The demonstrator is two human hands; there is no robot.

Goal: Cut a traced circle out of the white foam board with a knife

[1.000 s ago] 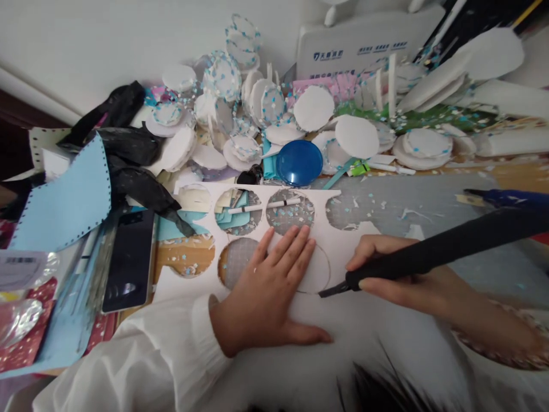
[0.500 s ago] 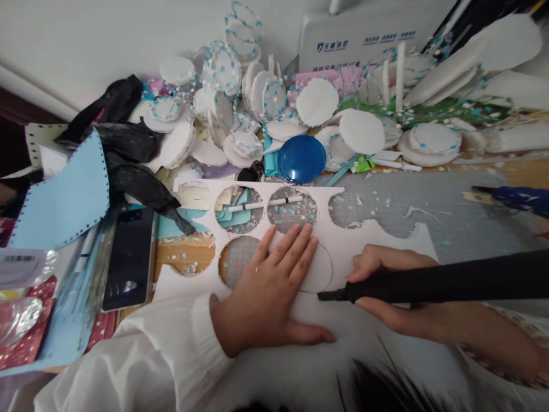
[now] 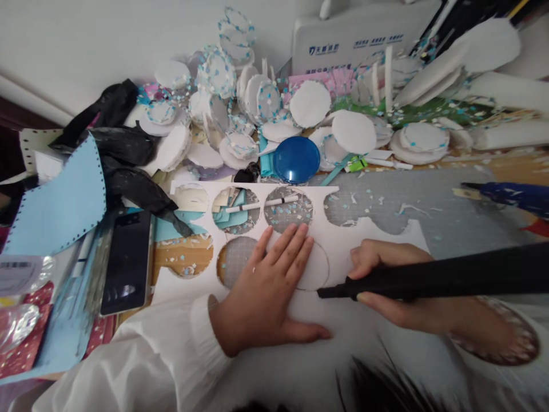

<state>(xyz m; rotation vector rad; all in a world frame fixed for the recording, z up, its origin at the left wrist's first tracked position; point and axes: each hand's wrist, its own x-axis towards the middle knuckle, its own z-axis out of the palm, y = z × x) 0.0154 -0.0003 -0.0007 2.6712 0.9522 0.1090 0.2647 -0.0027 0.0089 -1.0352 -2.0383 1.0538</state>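
A white foam sheet (image 3: 351,220) with several round cut-outs lies over a grey cutting mat (image 3: 398,189). My left hand (image 3: 268,286) presses flat on it, fingers spread and thumb out, partly covering a thin circle outline (image 3: 315,269). From the right, my right hand (image 3: 386,274) grips a long black tool (image 3: 463,273) with a narrow tip; its exact kind is unclear. The tip meets the lower right of the circle outline. Whether it goes into the sheet cannot be seen.
White foam discs (image 3: 311,104), some trimmed with blue beads, pile up along the wall. A blue round lid (image 3: 297,160) lies before them. On the left are a phone (image 3: 126,263), black plastic bags (image 3: 137,189) and light-blue card (image 3: 58,200). A dark-blue tool (image 3: 510,196) sits far right.
The tool's tip has shifted slightly along the circle outline, toward my left hand. My left hand stays flat in place on the sheet. The whole view has moved a little.
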